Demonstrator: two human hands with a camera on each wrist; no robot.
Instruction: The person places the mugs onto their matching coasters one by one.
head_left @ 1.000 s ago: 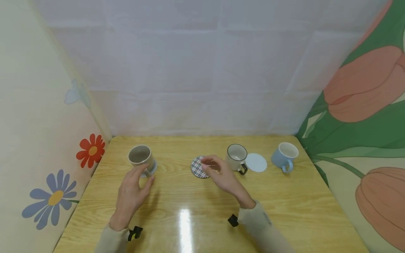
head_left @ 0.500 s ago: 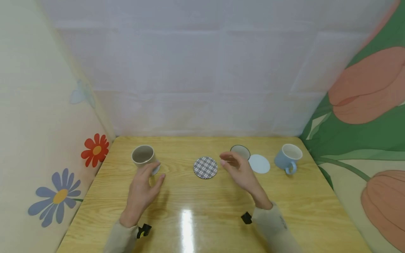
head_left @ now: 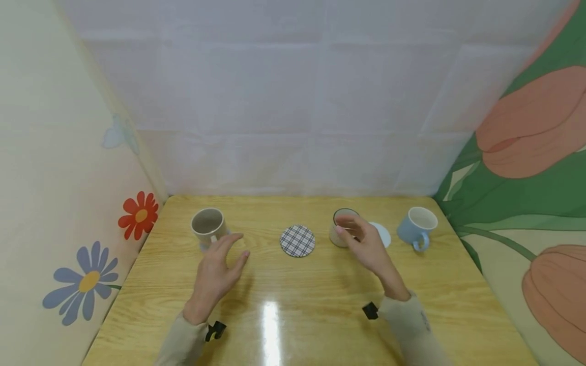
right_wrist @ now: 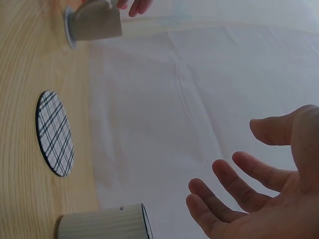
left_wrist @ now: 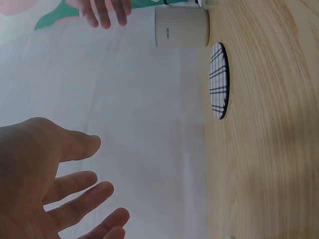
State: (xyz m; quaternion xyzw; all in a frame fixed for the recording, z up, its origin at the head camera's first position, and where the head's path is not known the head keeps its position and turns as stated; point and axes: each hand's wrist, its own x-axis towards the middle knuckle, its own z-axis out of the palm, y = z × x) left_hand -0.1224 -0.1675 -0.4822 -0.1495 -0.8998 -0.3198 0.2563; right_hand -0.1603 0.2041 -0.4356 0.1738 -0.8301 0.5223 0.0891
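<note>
Head view: the left hand (head_left: 215, 274), fingers apart, is near a grey mug (head_left: 208, 224); the right hand (head_left: 370, 249), likewise spread, is before a dark-rimmed mug (head_left: 335, 237), a plaid coaster (head_left: 297, 241) between, a white-lined blue mug (head_left: 409, 232) farther right. Left wrist: lettering (left_wrist: 168, 33) too small to read marks the dark-rimmed mug. Right wrist: the grey mug stands upright on a pale coaster (right_wrist: 68, 26).

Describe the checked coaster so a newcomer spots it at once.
On the wooden table, look between the taupe mug at left and the dark-rimmed mug. The checked coaster lies flat there, round and bare. Its dark crossing lines on white set it apart from the plain pale coaster right of the dark-rimmed mug.
</note>
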